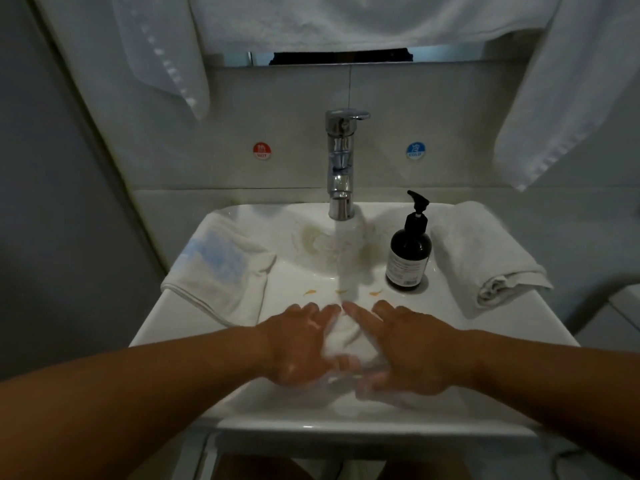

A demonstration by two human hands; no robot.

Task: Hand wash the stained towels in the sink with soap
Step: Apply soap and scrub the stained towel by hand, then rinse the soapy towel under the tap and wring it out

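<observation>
Between my two hands in the white sink (311, 427) lies a small wet white towel (346, 336), under water running from the chrome faucet (341, 168). My left hand (298, 344) holds its left side, fingers laid over the top and thumb underneath. My right hand (405, 351) holds its right side the same way. Both hands look soapy and blurred. A dark pump soap bottle (408, 258) stands on the rim right of the faucet. A folded towel with a blue stain (218, 268) rests on the left rim.
A rolled white towel (481, 258) lies on the right rim. Orange stain marks (341, 292) show in the basin behind my fingers. White towels hang above at the left (166, 46) and right (571, 81). A grey wall stands close on the left.
</observation>
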